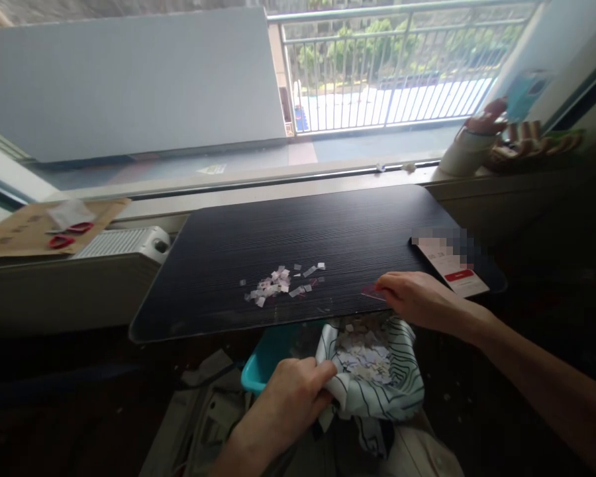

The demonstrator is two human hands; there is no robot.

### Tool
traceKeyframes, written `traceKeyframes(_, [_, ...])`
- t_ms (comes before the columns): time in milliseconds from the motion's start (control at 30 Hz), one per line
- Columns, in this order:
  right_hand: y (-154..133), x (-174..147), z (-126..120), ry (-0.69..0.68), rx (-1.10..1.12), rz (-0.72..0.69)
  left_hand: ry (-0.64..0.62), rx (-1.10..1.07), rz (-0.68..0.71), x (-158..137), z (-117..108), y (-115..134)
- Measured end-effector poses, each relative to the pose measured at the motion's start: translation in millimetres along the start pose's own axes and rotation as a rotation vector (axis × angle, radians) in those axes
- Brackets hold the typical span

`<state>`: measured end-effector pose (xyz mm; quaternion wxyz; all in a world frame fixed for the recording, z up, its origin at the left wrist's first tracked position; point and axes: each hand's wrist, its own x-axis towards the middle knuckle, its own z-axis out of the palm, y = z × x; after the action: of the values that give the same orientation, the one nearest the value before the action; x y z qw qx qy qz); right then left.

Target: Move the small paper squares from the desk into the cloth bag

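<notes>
My left hand [298,391] is closed on the near left edge of a white cloth bag with dark stripes [402,391], which gapes open below the table's front edge. Inside it lie many small cut paper scraps [365,358]. Above the bag's far right side, at the table's front edge, my right hand [407,295] pinches a small see-through plastic piece with a pink tint [372,291]. A loose pile of small white and clear scraps [273,285] lies on the black table [298,232], left of my right hand.
A turquoise basin [255,368] stands beside the bag, partly under the table. On the table's right lies a phone [451,268] with a lit screen. Red-handled scissors [62,240] rest on brown paper [14,232] at far left. A white pot [464,152] stands by the window.
</notes>
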<state>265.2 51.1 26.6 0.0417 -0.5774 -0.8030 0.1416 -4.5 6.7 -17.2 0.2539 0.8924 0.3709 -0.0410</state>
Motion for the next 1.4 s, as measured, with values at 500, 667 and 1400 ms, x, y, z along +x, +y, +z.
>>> traceKeyframes(500, [-58,75,10,0.005,0.121,-0.221,-0.014,0.04,-0.048,-16,-4,-2])
traceKeyframes(667, [-74,109,16,-0.085,-0.016,-0.209,0.003,0.037,-0.109,-31,0,-7])
traceKeyframes(1400, [-81,106,19,-0.14,-0.011,-0.263,0.075,0.046,-0.152,-51,8,-20])
